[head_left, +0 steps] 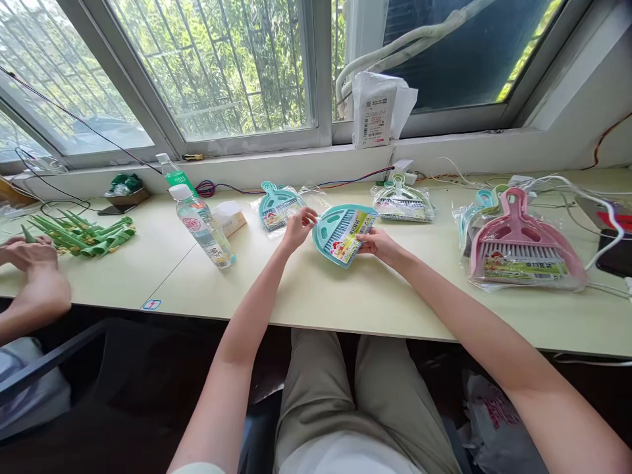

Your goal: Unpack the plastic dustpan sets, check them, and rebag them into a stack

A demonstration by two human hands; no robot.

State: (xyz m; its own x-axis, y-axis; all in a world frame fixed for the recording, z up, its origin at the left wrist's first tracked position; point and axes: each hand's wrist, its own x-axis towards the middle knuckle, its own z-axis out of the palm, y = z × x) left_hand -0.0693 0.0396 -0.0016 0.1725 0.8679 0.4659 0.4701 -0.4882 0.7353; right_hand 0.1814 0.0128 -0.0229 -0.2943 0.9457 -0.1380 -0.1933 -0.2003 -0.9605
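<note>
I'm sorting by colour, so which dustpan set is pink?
The wrapped dustpan set frontmost at the far right: it alone shows a pink handle, unlike the held teal set.

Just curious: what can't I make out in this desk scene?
All in the head view:
Printed label: its finest print is too small to read, and the right hand covers a little of its edge.
Teal dustpan: underside turned away.
Left hand: too small to tell whether its fingertips touch the dustpan.
Stacked dustpans: mostly hidden behind the pink dustpan.
Co-worker's arm: cut off by the left edge.
</note>
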